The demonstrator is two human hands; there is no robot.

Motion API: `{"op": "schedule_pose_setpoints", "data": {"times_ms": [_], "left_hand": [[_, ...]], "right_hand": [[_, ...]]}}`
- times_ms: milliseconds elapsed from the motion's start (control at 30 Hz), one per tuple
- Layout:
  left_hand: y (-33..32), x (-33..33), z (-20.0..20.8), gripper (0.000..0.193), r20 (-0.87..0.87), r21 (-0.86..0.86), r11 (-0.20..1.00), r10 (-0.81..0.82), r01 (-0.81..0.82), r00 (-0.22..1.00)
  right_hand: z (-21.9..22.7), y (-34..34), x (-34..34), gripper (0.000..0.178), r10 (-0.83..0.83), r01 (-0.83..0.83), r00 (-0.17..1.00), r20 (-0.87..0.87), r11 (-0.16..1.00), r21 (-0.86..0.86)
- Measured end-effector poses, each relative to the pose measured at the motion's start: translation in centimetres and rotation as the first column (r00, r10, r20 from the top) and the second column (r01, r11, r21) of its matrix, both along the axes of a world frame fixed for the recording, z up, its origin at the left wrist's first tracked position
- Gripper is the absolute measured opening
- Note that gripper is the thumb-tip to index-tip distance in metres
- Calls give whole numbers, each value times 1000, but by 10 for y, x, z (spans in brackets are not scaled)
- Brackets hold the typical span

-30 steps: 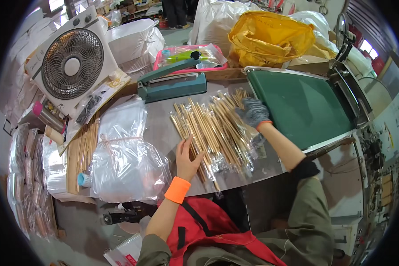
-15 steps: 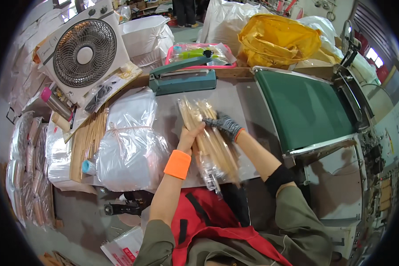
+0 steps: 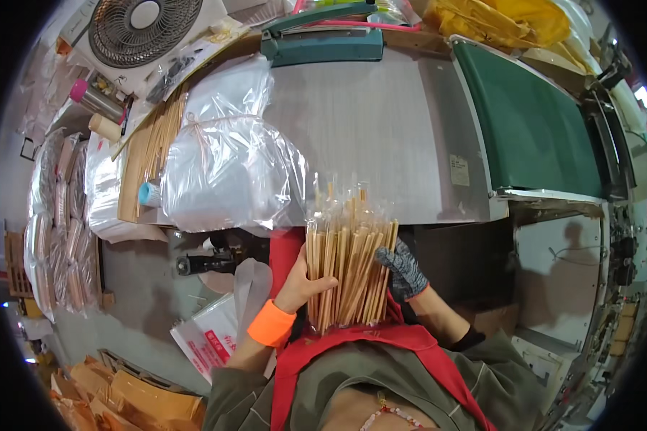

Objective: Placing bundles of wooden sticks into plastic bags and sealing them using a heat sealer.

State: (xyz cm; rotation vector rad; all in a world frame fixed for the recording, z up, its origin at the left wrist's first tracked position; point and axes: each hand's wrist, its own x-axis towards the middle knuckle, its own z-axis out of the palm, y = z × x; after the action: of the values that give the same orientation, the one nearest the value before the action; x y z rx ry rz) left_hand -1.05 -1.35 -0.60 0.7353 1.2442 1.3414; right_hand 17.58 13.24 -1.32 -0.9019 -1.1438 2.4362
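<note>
Close to my chest, below the table's front edge, I hold a clear plastic bag of thin wooden sticks [image 3: 352,269]. The sticks stand roughly upright and the bag's crinkled upper part reaches over the table edge. My bare left hand [image 3: 300,282], with an orange wristband, is closed around its left side, thumb across the front. On the right side, my right hand [image 3: 404,271] in a grey knitted glove grips it with the thumb in front. A tied stack of clear plastic bags [image 3: 226,169] lies on the table to the left.
A teal bar sealer [image 3: 323,47] stands at the table's back. To the right is a green conveyor belt [image 3: 546,122]. Loose sticks [image 3: 164,140], a tumbler [image 3: 97,100] and a fan [image 3: 140,32] are at left. Filled packs [image 3: 61,223] are piled beside the table.
Both hands have drawn the bag of sticks from above the table back toward my chest, and the sticks now stand more upright. The view has tilted downward.
</note>
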Motion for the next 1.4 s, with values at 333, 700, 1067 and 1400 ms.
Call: {"op": "schedule_pose_setpoints", "data": {"times_ms": [333,700,1067,1400], "left_hand": [[22,13,25,106,-436,-199,958,-276,207,857],[54,58,29,73,-460,52,936,332,-349,824],[60,-87,-4,8,-979,195,969,201,-151,23],[81,-46,-34,7,-940,170,975,116,146,320]], "right_hand": [[47,60,-42,90,443,-421,880,171,562,712],[23,64,-66,36,468,-306,884,8,565,766],[13,69,-67,21,425,-327,888,-174,852,410],[47,52,-71,23,533,-257,825,-187,649,716]]}}
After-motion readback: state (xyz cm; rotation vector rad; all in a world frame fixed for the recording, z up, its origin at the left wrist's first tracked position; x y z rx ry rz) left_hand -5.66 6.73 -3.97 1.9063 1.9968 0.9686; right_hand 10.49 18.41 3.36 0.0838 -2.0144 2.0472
